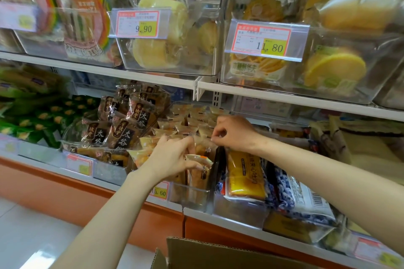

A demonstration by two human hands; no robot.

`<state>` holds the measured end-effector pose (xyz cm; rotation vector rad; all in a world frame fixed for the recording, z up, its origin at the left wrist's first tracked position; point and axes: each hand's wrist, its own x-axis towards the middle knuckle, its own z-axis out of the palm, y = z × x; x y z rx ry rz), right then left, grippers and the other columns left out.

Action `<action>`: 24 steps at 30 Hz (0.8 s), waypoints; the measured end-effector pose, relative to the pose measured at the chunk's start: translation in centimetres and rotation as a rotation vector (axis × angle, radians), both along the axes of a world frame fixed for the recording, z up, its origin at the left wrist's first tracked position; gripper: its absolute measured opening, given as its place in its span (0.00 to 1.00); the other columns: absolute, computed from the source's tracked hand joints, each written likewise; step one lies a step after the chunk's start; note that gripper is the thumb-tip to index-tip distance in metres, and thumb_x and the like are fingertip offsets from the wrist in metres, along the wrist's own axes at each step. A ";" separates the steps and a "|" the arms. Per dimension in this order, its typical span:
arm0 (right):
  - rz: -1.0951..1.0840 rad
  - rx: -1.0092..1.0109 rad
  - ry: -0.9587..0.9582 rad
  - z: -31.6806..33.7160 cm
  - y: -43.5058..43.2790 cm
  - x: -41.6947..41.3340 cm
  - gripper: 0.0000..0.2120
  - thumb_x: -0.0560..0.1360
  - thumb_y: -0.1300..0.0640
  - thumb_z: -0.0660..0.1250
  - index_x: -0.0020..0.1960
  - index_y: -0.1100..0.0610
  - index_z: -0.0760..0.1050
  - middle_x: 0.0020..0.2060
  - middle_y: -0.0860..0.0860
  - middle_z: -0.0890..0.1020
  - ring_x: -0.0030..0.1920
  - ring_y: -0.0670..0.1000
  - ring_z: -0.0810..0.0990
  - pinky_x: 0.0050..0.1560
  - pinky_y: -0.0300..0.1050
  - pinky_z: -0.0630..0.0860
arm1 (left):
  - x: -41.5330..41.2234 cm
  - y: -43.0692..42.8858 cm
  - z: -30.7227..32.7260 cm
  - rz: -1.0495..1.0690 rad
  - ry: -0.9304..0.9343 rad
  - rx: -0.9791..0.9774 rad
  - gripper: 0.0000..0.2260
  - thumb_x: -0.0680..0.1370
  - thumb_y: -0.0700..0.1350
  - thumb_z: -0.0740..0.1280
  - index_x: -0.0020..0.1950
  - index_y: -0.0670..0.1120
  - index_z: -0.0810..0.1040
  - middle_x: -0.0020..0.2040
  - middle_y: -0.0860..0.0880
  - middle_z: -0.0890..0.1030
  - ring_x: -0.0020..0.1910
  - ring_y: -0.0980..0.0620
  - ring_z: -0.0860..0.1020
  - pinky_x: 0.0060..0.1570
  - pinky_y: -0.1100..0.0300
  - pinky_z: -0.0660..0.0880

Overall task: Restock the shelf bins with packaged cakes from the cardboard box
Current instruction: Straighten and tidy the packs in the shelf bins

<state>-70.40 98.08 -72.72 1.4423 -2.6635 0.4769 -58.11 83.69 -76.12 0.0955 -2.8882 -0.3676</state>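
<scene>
Left hand [172, 157] gripping packaged cake [200, 173], yellow loaf [243, 172] beside, cardboard box [207, 251] below

One head-worn wide-angle cam, looking forward and slightly down, close up on the white metal shop shelving [284, 96]. Lower-tier clear plastic bin [192, 195] sits at centre, the upper tier at 12 o'clock, the brown cardboard box flap [207, 253] at the 6 o'clock edge.

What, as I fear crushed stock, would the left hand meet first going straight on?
Likely the packaged cakes that the left hand grips in the clear bin; depth beyond is unclear.
</scene>
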 end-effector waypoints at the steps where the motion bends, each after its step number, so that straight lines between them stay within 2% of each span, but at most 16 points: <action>1: -0.010 -0.014 -0.011 0.2 0.0 -0.3 0.07 0.74 0.52 0.68 0.44 0.54 0.82 0.37 0.42 0.72 0.40 0.43 0.71 0.48 0.40 0.63 | -0.1 0.0 -0.1 0.014 0.011 -0.023 0.23 0.70 0.62 0.68 0.54 0.47 0.72 0.47 0.52 0.79 0.52 0.50 0.76 0.58 0.58 0.60; 4: -0.020 0.001 -0.007 0.1 0.0 -0.6 0.08 0.74 0.50 0.68 0.46 0.54 0.82 0.39 0.44 0.74 0.43 0.45 0.71 0.50 0.40 0.64 | -0.4 0.7 -0.8 0.093 0.119 -0.209 0.24 0.70 0.64 0.66 0.57 0.47 0.74 0.49 0.50 0.80 0.53 0.49 0.76 0.55 0.55 0.62; 5: -0.022 0.024 0.009 0.0 0.0 -0.5 0.09 0.74 0.49 0.68 0.47 0.54 0.82 0.40 0.44 0.74 0.44 0.45 0.70 0.53 0.41 0.64 | -0.5 1.2 -1.0 0.103 0.176 -0.262 0.24 0.69 0.64 0.68 0.54 0.47 0.76 0.46 0.50 0.81 0.50 0.47 0.77 0.52 0.53 0.64; 7: -0.026 0.061 0.046 -0.2 0.1 -0.4 0.10 0.75 0.47 0.67 0.48 0.52 0.82 0.41 0.44 0.73 0.46 0.45 0.69 0.59 0.45 0.63 | -0.7 1.6 -1.1 0.099 0.268 -0.354 0.22 0.61 0.63 0.73 0.41 0.47 0.79 0.37 0.49 0.80 0.41 0.46 0.77 0.43 0.52 0.67; 8: -0.028 0.065 0.054 -0.2 0.1 -0.4 0.10 0.75 0.47 0.67 0.49 0.52 0.82 0.41 0.44 0.73 0.47 0.45 0.68 0.61 0.46 0.63 | -0.8 1.7 -1.0 0.103 0.303 -0.389 0.22 0.58 0.63 0.75 0.37 0.47 0.79 0.37 0.49 0.79 0.40 0.46 0.75 0.40 0.53 0.68; 10: -0.032 0.060 0.049 -0.3 0.2 -0.4 0.10 0.75 0.47 0.67 0.50 0.51 0.82 0.42 0.44 0.73 0.47 0.45 0.68 0.62 0.47 0.63 | -1.0 1.6 -1.0 0.110 0.367 -0.396 0.26 0.53 0.63 0.76 0.39 0.46 0.78 0.40 0.48 0.76 0.41 0.46 0.73 0.38 0.53 0.69; 12: -0.035 0.062 0.048 -0.3 0.2 -0.4 0.10 0.75 0.47 0.66 0.51 0.51 0.82 0.42 0.44 0.73 0.47 0.45 0.68 0.62 0.48 0.63 | -1.1 1.2 -1.3 0.102 0.415 -0.383 0.31 0.53 0.64 0.75 0.46 0.46 0.75 0.44 0.47 0.76 0.45 0.48 0.71 0.43 0.53 0.67; 14: -0.033 0.067 0.044 -0.4 0.2 -0.4 0.11 0.75 0.46 0.66 0.50 0.51 0.82 0.42 0.45 0.74 0.47 0.46 0.69 0.60 0.48 0.64 | -1.0 0.7 -1.5 0.057 0.417 -0.379 0.30 0.54 0.64 0.73 0.48 0.47 0.75 0.43 0.49 0.79 0.46 0.48 0.72 0.46 0.53 0.62; 17: -0.040 0.063 -0.019 -0.6 0.6 -0.5 0.10 0.73 0.45 0.68 0.49 0.49 0.82 0.43 0.45 0.76 0.47 0.47 0.72 0.53 0.45 0.66 | -0.9 0.1 -1.6 0.041 0.324 -0.351 0.28 0.54 0.62 0.76 0.47 0.48 0.81 0.40 0.51 0.83 0.45 0.45 0.79 0.50 0.48 0.68; 18: -0.039 0.059 -0.045 -0.7 0.7 -0.5 0.10 0.73 0.45 0.69 0.49 0.49 0.82 0.43 0.45 0.76 0.48 0.47 0.72 0.52 0.44 0.67 | -0.8 0.1 -1.5 0.040 0.274 -0.328 0.28 0.56 0.62 0.77 0.50 0.48 0.81 0.43 0.51 0.84 0.49 0.44 0.79 0.52 0.44 0.69; 19: -0.036 0.057 -0.065 -0.9 0.8 -0.4 0.10 0.72 0.45 0.70 0.48 0.49 0.82 0.44 0.44 0.76 0.48 0.46 0.72 0.53 0.45 0.68 | -0.7 0.3 -1.3 0.039 0.227 -0.295 0.27 0.61 0.62 0.75 0.55 0.49 0.80 0.49 0.51 0.83 0.56 0.44 0.77 0.57 0.42 0.65; 21: -0.036 0.055 -0.082 -1.0 0.9 -0.1 0.10 0.72 0.45 0.70 0.47 0.49 0.82 0.43 0.44 0.75 0.48 0.46 0.71 0.56 0.46 0.68 | -0.8 0.5 -1.7 0.063 0.108 -0.241 0.27 0.70 0.63 0.67 0.65 0.53 0.73 0.61 0.54 0.78 0.68 0.49 0.66 0.67 0.47 0.53; 24: -0.055 0.049 -0.063 -1.1 0.8 0.1 0.10 0.72 0.45 0.69 0.48 0.50 0.82 0.42 0.43 0.73 0.48 0.45 0.70 0.59 0.48 0.67 | -1.4 0.8 -1.8 0.065 0.033 -0.245 0.25 0.73 0.64 0.62 0.67 0.57 0.70 0.64 0.55 0.75 0.69 0.53 0.62 0.69 0.51 0.47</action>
